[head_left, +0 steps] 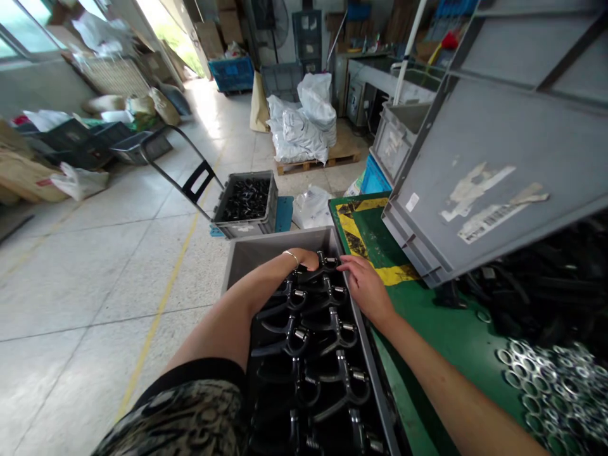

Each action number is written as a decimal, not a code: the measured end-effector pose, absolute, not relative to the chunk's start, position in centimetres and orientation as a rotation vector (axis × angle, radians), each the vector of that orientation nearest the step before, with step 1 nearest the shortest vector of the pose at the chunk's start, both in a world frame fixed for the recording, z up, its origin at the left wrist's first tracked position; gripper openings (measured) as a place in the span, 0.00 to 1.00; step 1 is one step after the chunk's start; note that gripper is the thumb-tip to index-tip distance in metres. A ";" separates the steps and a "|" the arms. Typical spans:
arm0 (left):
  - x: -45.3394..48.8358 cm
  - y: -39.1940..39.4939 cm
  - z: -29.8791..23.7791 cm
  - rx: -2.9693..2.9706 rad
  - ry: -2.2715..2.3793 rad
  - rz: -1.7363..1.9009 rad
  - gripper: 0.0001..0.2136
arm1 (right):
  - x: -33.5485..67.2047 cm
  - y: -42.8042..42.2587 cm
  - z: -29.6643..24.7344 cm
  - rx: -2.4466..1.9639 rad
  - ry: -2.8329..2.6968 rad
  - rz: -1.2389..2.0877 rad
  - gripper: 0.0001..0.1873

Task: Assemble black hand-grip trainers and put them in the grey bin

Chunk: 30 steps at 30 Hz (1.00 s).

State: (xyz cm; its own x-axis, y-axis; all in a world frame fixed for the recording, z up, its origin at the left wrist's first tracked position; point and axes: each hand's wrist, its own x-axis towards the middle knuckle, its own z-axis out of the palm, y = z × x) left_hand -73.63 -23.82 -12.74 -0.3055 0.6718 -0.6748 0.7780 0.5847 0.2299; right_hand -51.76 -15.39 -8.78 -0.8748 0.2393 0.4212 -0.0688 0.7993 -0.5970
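A grey plastic crate (251, 253) beside the green table holds rows of black hand grippers with steel springs (332, 329). My left hand (306, 259) reaches into the far end of the crate, fingers curled down on the top hand gripper (325, 263). My right hand (365, 285) rests at the crate's right rim, its fingertips touching the same hand gripper. A thin bracelet sits on my left wrist.
A green table (441, 329) with yellow-black edge tape carries a tilted grey crate (498, 177), a heap of black parts (546, 278) and several metal rings (551, 386). On the floor stand another grey crate of black parts (247, 202), a hand truck (190, 177) and white sacks on a pallet (304, 120).
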 end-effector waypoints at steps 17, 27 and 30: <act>-52.1 -26.4 -2.8 1.921 2.278 1.112 0.11 | -15.8 -32.7 -6.3 -0.760 -2.145 1.390 0.16; -28.7 -14.8 -5.8 2.385 1.771 0.723 0.14 | -6.5 -34.9 -5.6 -0.953 -1.905 1.145 0.16; -27.8 -12.6 -6.0 2.373 1.855 0.675 0.13 | -3.9 -35.3 -5.9 -0.993 -1.895 1.152 0.17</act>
State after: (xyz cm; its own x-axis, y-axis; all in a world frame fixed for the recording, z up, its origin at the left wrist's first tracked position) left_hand -27.76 -12.65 -5.99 0.1829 0.9352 0.3033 0.9112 -0.2770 0.3048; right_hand -3.93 -35.31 -5.95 -0.4639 0.8696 0.1690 0.2505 0.3117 -0.9166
